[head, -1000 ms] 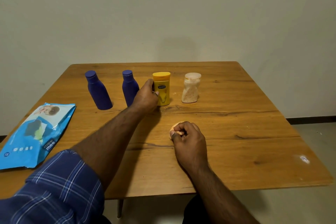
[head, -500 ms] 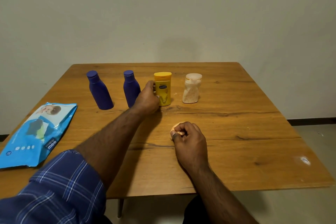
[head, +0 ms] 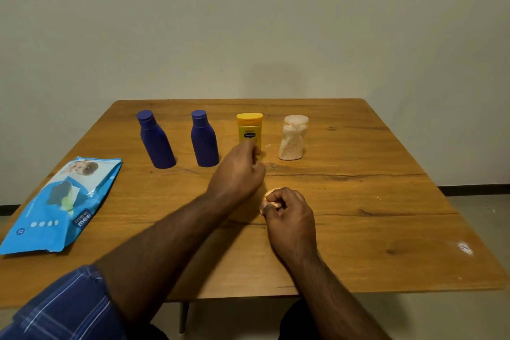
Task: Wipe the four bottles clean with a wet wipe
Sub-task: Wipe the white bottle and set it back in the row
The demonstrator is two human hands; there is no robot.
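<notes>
I see my left hand (head: 237,171) just short of the yellow bottle (head: 249,130), its fingers loosely curled with nothing plainly in them; the fingertips overlap the bottle's lower front, and I cannot tell whether they touch it. My right hand (head: 289,218) rests on the table (head: 372,201) just behind and to the right of the left, clenched round a balled-up wipe (head: 271,193), of which only a pale bit shows at the top of the fist.

The four bottles stand upright in a row beyond my hands. The yellow bottle is straight ahead of the left hand. The clear bottle (head: 293,137), with pale grainy stuff inside, stands ahead of the right hand, near the yellow one but apart from it. The two blue bottles (head: 204,141) (head: 156,143) stand to the left of my left hand, each apart from the next.

Well to the left of my left forearm lies the blue wipe pack (head: 60,204), flat near the table's edge. A blue checked sleeve (head: 63,309) covers my left upper arm.
</notes>
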